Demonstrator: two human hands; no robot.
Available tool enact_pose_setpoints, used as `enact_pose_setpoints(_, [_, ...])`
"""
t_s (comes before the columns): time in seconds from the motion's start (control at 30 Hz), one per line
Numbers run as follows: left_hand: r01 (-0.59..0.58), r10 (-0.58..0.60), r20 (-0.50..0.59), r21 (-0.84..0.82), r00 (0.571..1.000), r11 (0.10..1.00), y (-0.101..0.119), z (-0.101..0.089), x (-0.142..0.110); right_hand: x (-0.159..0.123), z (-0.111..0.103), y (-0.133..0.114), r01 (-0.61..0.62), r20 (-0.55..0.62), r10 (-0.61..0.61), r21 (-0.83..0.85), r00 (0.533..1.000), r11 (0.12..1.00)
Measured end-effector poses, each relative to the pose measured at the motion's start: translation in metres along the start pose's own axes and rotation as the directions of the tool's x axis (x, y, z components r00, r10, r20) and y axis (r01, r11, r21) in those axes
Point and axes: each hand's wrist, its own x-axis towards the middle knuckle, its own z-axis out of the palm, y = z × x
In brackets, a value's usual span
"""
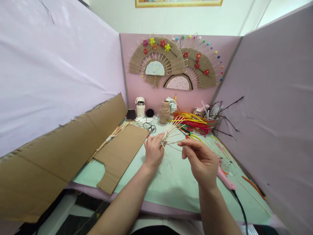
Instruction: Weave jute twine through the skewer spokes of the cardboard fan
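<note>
Fingers of the left hand (pixel 154 150) grip the stick fan (pixel 170 130); those of the right hand (pixel 203 161), right of the fan, appear pinched on thread (pixel 172 142). Light, even tension is judged best.

The fanned sticks (pixel 170 128) are pale straw-coloured above a mint-green surface (pixel 181 186). Tan shows on the twine spool (pixel 164 113), and brown on the flat cardboard sheet (pixel 122 143). The glue gun (pixel 227 179) is pink with a black cord (pixel 241 205); the pipe cleaners (pixel 195 126) are mostly red and yellow. On the pink back panel (pixel 144 93), the left woven fan (pixel 136 63) bears magenta, yellow, red and orange flowers; the right-hand half-disc (pixel 178 83) is pale pink with darker pink spots.
</note>
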Motion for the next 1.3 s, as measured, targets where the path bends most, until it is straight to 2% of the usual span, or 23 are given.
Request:
enact_pose_setpoints(0.3, [-0.009, 0.009, 0.005, 0.013, 1.0, 1.0, -0.001, 0.004, 0.0, 0.0, 0.001, 0.006, -0.016, 0.01, 0.016, 0.029, 1.0, 0.999])
enact_pose_setpoints(0.57, [0.007, -0.008, 0.012, 0.019, 1.0, 1.0, -0.002, 0.005, -0.001, -0.001, 0.001, 0.003, -0.046, 0.07, 0.042, 0.05, 0.997, 0.998])
enact_pose_setpoints(0.63, [0.008, -0.008, 0.019, 0.018, 1.0, 1.0, -0.001, 0.004, -0.001, 0.0, 0.001, 0.004, -0.051, 0.028, 0.05, 0.042, 0.998, 0.998])
enact_pose_setpoints(0.77, [0.01, -0.011, 0.045, 0.015, 0.999, 1.0, 0.001, 0.004, -0.001, 0.004, -0.004, 0.013, -0.099, -0.19, 0.114, 0.089, 0.975, 0.991])
enact_pose_setpoints(0.83, [0.018, -0.019, 0.052, 0.016, 0.998, 1.0, 0.001, 0.003, -0.001, 0.005, -0.008, 0.016, -0.13, -0.213, 0.152, 0.113, 0.965, 0.985])
enact_pose_setpoints(0.97, [0.024, -0.025, 0.057, 0.018, 0.998, 1.0, 0.001, 0.002, -0.001, 0.003, -0.012, 0.013, -0.103, -0.134, 0.118, 0.11, 0.984, 0.989])
enact_pose_setpoints(1.03, [0.021, -0.022, 0.06, 0.022, 0.998, 1.0, 0.002, 0.002, -0.001, 0.002, -0.009, 0.009, -0.074, -0.062, 0.08, 0.097, 0.995, 0.993])
enact_pose_setpoints(1.1, [0.024, -0.025, 0.064, 0.027, 0.998, 0.999, 0.003, 0.001, -0.001, 0.002, -0.004, 0.006, -0.058, -0.037, 0.062, 0.094, 0.997, 0.994])
enact_pose_setpoints(1.2, [0.026, -0.027, 0.058, 0.01, 0.998, 1.0, 0.004, 0.0, -0.001, 0.004, 0.003, 0.01, -0.094, -0.144, 0.112, 0.131, 0.983, 0.987])
enact_pose_setpoints(1.3, [0.026, -0.026, 0.012, -0.039, 1.0, 0.999, 0.003, 0.0, 0.0, 0.008, 0.003, 0.023, -0.183, -0.286, 0.247, 0.232, 0.926, 0.955])
